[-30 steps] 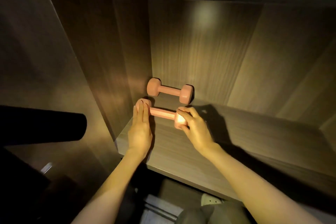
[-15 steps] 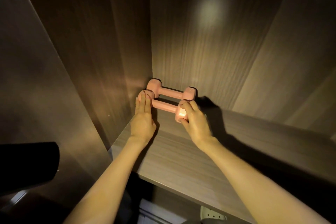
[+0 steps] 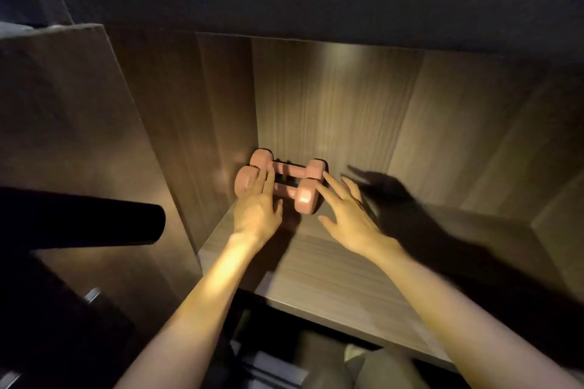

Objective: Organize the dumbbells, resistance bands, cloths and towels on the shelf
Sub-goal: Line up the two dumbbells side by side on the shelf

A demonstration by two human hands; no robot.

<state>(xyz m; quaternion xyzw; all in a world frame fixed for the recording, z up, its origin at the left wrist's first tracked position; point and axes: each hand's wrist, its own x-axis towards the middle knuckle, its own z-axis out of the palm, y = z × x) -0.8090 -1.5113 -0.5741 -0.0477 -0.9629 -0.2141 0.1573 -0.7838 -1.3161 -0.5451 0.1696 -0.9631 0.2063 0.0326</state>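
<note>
Front dumbbell [image 3: 306, 199], left hand [image 3: 256, 213] touching it, right hand [image 3: 350, 219] beside

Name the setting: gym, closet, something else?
Probably a built-in wardrobe or storage cupboard, not a gym floor. A wood-grain shelf is boxed in by a matching back panel and side wall. The light is dim, and only two small pink dumbbells sit in the corner.
</note>
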